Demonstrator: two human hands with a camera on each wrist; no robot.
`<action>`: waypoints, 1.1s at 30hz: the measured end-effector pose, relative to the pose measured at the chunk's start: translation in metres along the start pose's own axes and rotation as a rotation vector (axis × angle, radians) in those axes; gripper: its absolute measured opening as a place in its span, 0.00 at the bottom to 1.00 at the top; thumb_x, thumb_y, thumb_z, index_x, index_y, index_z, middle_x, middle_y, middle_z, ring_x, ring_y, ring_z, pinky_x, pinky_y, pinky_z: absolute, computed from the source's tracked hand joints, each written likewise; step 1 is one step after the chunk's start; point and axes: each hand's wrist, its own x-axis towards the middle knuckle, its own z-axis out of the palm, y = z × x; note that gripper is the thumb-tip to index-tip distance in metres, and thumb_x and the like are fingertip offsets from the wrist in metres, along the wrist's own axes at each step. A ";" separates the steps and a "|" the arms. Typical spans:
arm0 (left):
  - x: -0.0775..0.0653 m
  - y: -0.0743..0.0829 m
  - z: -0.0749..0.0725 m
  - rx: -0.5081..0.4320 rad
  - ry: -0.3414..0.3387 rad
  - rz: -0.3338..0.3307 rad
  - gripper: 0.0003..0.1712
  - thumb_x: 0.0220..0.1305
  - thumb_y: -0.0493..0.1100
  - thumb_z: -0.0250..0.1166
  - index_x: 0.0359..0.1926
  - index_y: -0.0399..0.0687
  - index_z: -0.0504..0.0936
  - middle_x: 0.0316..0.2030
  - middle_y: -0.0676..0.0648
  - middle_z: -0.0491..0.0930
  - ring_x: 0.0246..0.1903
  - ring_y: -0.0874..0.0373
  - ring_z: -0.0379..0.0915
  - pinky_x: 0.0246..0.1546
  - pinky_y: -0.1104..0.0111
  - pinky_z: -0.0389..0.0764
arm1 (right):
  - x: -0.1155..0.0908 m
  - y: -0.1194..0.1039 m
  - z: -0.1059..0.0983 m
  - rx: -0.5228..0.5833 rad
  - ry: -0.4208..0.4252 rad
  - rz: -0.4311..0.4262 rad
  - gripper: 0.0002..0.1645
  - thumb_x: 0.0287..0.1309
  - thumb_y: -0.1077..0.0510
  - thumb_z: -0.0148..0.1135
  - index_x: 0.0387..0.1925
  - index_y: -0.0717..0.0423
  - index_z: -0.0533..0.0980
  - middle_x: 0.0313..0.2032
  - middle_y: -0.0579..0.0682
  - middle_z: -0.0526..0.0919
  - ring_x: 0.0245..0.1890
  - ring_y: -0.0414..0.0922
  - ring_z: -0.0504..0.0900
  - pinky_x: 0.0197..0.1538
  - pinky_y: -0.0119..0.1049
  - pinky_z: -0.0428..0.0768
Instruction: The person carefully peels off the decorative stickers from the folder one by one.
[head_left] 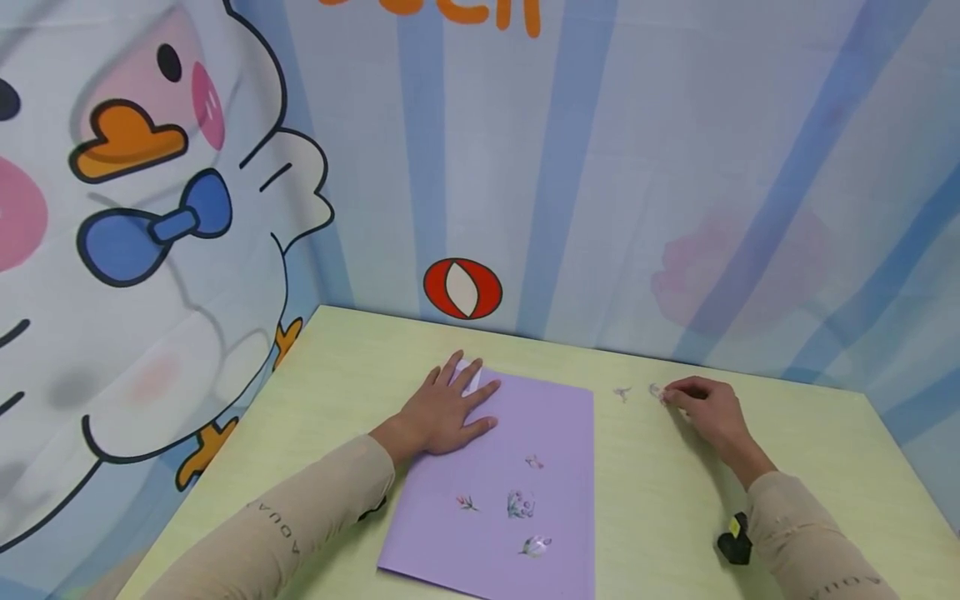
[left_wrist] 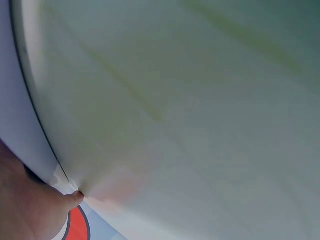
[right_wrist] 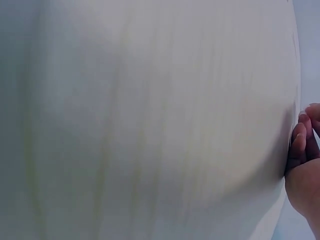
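A flat purple folder or book [head_left: 555, 433] lies on the table, bearing several small flower stickers, among them a tulip bunch [head_left: 519, 505] and a white bloom [head_left: 536, 546]. My left hand [head_left: 450, 417] rests on its upper left corner, fingers spread. The left wrist view catches only part of that hand [left_wrist: 45, 210] by the purple edge. To the right, my right hand [head_left: 705, 408] pinches a small clear sticker [head_left: 656, 389] between thumb and fingertips, just over the table. Its printed picture is too small to make out. Curled fingers [right_wrist: 298, 145] show at the right wrist view's edge.
Another small sticker [head_left: 622, 393] lies on the pale yellow table [head_left: 637, 500], left of the right hand. A black wrist device [head_left: 735, 542] sits beside the right sleeve. A printed cloth [head_left: 495, 167] with a cartoon duck hangs behind the table and along its left side.
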 end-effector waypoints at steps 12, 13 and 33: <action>-0.004 -0.001 -0.003 0.001 0.007 0.001 0.42 0.79 0.72 0.43 0.85 0.62 0.56 0.84 0.39 0.48 0.82 0.33 0.34 0.77 0.37 0.52 | -0.002 -0.035 0.018 0.035 -0.031 -0.088 0.24 0.74 0.46 0.65 0.57 0.61 0.84 0.49 0.57 0.86 0.44 0.44 0.78 0.42 0.33 0.76; -0.004 -0.001 -0.003 0.002 0.006 0.001 0.42 0.79 0.72 0.43 0.85 0.62 0.56 0.84 0.39 0.48 0.82 0.33 0.34 0.77 0.37 0.52 | -0.004 -0.040 0.022 0.042 -0.040 -0.097 0.24 0.74 0.46 0.66 0.57 0.61 0.85 0.50 0.57 0.86 0.44 0.44 0.79 0.43 0.33 0.76; -0.002 0.000 -0.002 0.042 -0.005 0.004 0.43 0.78 0.73 0.40 0.85 0.64 0.54 0.84 0.41 0.47 0.83 0.34 0.35 0.77 0.38 0.54 | -0.032 -0.095 0.097 0.052 -0.291 -0.338 0.11 0.67 0.60 0.71 0.48 0.57 0.87 0.37 0.47 0.86 0.37 0.45 0.81 0.40 0.35 0.80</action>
